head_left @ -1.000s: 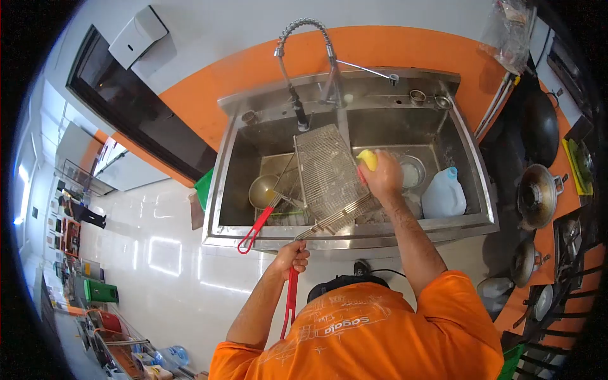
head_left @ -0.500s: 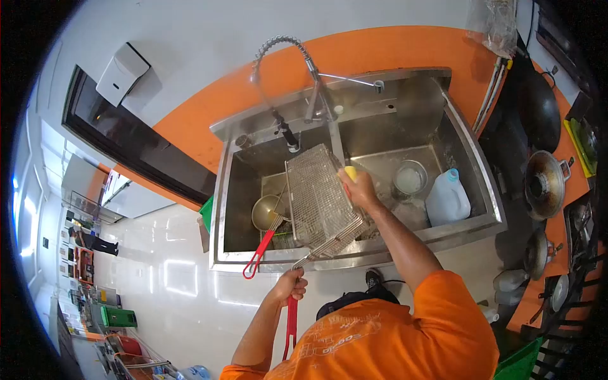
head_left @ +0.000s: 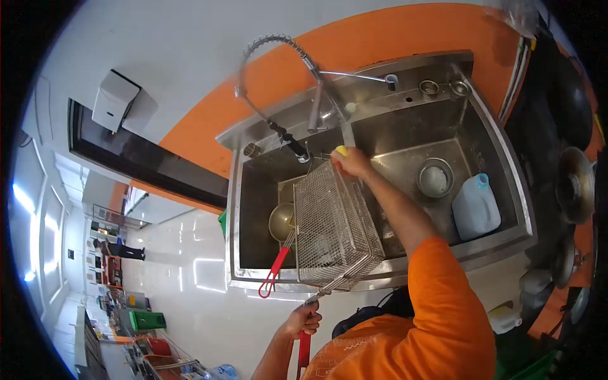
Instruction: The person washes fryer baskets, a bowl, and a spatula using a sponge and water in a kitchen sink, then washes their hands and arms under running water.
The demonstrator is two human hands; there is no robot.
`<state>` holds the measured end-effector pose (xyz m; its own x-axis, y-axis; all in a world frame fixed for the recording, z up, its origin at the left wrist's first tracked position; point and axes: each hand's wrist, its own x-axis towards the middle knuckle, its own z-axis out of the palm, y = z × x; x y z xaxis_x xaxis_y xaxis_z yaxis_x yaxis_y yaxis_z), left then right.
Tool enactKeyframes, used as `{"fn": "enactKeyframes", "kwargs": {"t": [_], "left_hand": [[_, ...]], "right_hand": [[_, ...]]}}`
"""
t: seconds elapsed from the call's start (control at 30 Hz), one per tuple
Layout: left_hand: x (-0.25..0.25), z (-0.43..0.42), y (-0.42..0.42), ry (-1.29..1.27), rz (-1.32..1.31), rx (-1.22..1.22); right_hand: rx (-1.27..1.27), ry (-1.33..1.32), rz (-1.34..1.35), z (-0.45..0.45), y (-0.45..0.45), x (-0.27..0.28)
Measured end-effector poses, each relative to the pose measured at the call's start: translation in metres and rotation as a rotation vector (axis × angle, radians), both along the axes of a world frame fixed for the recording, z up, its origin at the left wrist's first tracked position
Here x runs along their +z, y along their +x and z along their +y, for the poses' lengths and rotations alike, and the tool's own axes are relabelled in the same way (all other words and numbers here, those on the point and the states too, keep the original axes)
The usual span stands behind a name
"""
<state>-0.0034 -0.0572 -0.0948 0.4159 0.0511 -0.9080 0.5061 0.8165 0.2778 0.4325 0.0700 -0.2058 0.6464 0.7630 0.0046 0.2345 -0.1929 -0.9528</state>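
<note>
A wire-mesh fryer basket is held tilted over the double sink's left basin and its divider. My left hand is wrapped round the basket's handle near its red grip, at the near end. At the basket's far top edge, my right hand is closed on a yellow sponge, which shows only in part. Another red handle lies over the sink's front rim, left of the basket. Beyond it sits a round metal bowl, partly covered by the basket.
The spring-hose faucet hangs over the left basin of the steel sink. A metal pot and a white plastic jug stand in the right basin. Woks line the right side. Another person stands far left.
My right hand with the sponge has moved from the basket's right side to its far end. My left hand keeps its grip on the handle. The whole view has shifted slightly.
</note>
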Motion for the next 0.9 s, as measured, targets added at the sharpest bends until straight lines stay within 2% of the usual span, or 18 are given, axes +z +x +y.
{"fn": "enactKeyframes", "kwargs": {"t": [0.1, 0.2, 0.27, 0.3, 0.4, 0.43, 0.53, 0.57, 0.67, 0.7, 0.8, 0.9], "left_hand": [[0.001, 0.002, 0.005, 0.007, -0.016, -0.005], [-0.008, 0.002, -0.001, -0.044, -0.056, 0.021], [-0.009, 0.006, 0.001, -0.055, -0.071, 0.026], [-0.005, 0.005, 0.003, -0.053, -0.071, 0.033], [-0.003, 0.002, 0.006, -0.030, -0.069, 0.040], [-0.003, 0.002, 0.007, -0.019, -0.070, 0.036], [-0.006, 0.004, 0.008, -0.040, -0.056, 0.043], [-0.006, 0.002, 0.005, -0.060, -0.060, 0.051], [-0.006, 0.003, 0.006, -0.079, -0.066, 0.060], [-0.005, 0.001, 0.006, -0.079, -0.053, 0.059], [-0.009, 0.003, 0.005, -0.116, -0.083, 0.073], [-0.012, 0.001, 0.003, -0.119, -0.087, 0.075]], "right_hand": [[0.254, -0.029, 0.286, -0.018, -0.017, 0.050], [0.155, -0.080, 0.089, -0.040, -0.022, 0.050], [0.216, -0.340, -0.533, -0.042, 0.008, 0.013], [0.243, -0.465, -0.848, -0.043, 0.015, 0.015], [-0.094, -0.194, -0.610, -0.047, 0.018, 0.022], [-0.116, -0.050, -0.370, -0.040, 0.015, 0.027], [0.054, -0.036, -0.369, -0.041, -0.008, 0.032], [0.263, -0.182, -0.392, -0.052, -0.002, 0.030], [0.283, -0.466, -0.756, -0.061, 0.028, 0.020], [0.169, -0.373, -0.753, -0.062, 0.027, 0.024], [-0.098, 0.018, -0.425, -0.053, 0.011, 0.038], [0.180, 0.085, -0.451, -0.042, -0.003, 0.022]]}}
